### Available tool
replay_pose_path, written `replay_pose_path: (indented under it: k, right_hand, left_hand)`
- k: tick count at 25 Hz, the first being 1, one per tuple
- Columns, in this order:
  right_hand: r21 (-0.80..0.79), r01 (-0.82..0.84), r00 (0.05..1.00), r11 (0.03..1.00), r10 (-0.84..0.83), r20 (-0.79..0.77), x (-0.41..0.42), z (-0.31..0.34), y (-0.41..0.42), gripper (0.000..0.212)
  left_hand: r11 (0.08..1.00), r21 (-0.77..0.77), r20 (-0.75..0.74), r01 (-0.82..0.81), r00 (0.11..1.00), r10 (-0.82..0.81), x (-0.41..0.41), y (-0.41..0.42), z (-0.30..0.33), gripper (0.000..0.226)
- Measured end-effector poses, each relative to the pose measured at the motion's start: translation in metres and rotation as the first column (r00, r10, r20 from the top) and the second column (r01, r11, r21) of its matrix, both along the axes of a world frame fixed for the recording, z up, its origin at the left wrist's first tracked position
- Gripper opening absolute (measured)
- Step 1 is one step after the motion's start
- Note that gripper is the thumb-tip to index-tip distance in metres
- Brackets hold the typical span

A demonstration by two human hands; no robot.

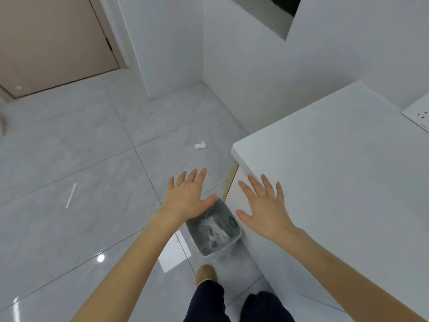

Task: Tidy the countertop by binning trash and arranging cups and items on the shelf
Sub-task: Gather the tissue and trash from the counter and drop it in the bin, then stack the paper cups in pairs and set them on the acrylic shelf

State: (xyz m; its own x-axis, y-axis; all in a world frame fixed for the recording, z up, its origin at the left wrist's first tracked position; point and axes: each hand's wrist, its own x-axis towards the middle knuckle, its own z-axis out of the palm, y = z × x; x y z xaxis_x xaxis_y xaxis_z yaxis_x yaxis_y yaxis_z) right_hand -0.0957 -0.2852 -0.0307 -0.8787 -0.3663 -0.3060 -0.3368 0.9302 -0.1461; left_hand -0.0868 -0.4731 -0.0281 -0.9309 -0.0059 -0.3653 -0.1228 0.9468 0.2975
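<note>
The floor [69, 159] was big, grey and shiny, and most of it lay bare, so there was lots of room on the left side. A brown door [51, 40] stood shut at the far left corner of the floor. White walls closed in the far side.

The white table [336, 170] filled the right side. Its near left corner stuck out toward the middle, and its top was bare there. Its right edge was cut off by the picture, and a white sheet with tiny dark marks [420, 115] lay there, too small to read.

The small white bin [214, 231] stood on the floor, tight against the table's left side, just under that corner. Trash [213, 231] lay crumpled inside it, but what it was could not be made out.

The left hand [190, 194] was held over the bin's far edge, flat and wide open, holding nothing. The right hand [264, 205] was beside it, over the table's side, fingers spread, empty too.

A white straw [70, 195] lay on the open floor to the left. A scrap of paper [200, 145] lay farther off, near the table's corner.

A brown shoe [206, 274] and dark trouser legs [209, 303] showed at the bottom, partly cut off.
</note>
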Motion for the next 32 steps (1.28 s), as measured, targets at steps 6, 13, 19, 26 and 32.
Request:
replay_pose_path:
  k: [6,13,19,26,32]
  right_hand:
    - [-0.050,0.104,0.991,0.993,-0.108,-0.085,-0.002,0.043,0.055,0.069]
    - [-0.150,0.294,0.926,0.944,-0.320,-0.199,0.027,0.082,0.177,0.067]
    - [-0.192,0.412,0.839,0.891,-0.453,-0.302,0.077,0.103,0.284,0.065]
    - [-0.210,0.508,0.762,0.835,-0.550,-0.342,0.123,0.115,0.388,0.062]
    - [-0.212,0.582,0.749,0.785,-0.619,-0.238,0.129,0.105,0.437,0.062]
  left_hand:
    - [0.989,-0.016,-0.138,0.146,0.980,-0.147,-0.025,0.057,0.048,0.073]
    - [0.921,0.046,-0.271,0.387,0.892,-0.361,-0.033,0.177,0.090,0.072]
    - [0.809,0.111,-0.380,0.577,0.777,-0.502,-0.008,0.302,0.115,0.071]
    - [0.732,0.113,-0.425,0.671,0.699,-0.575,0.017,0.419,0.119,0.070]
    - [0.727,0.127,-0.389,0.675,0.708,-0.589,0.022,0.470,0.109,0.079]
